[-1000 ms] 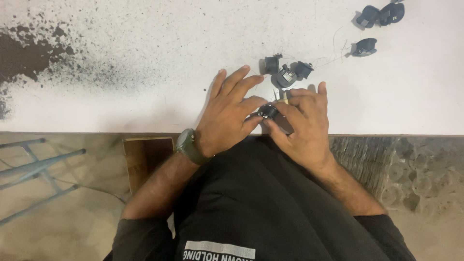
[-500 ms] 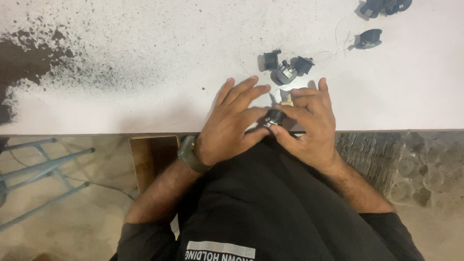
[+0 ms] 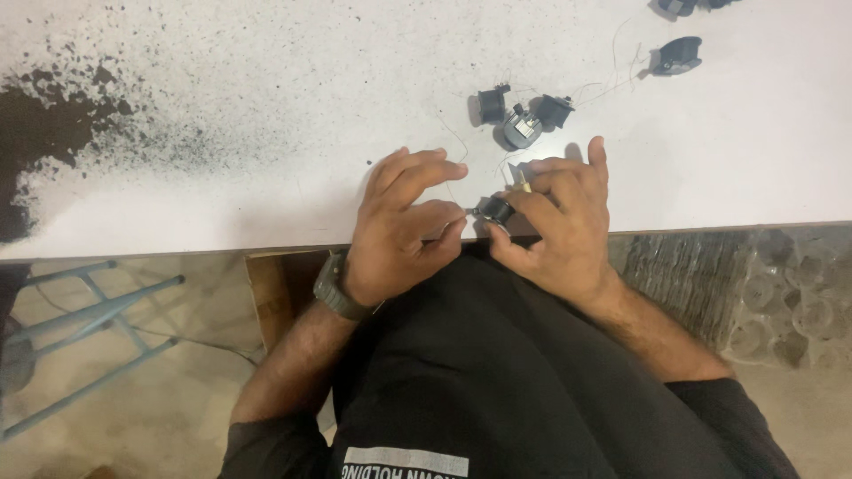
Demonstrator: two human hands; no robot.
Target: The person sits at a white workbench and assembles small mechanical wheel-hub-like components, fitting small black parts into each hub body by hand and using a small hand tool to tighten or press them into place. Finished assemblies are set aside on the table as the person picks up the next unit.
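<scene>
Small black part (image 3: 494, 210) sits pinched between your left hand (image 3: 399, 235) at nine o'clock and right hand (image 3: 559, 235) at three, fingers curled over the table edge (image 3: 177, 250).

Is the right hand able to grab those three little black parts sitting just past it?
Probably yes. The three black parts lie on bare white table just beyond the right hand, nothing between. But its fingers already pinch a small black piece.
</scene>
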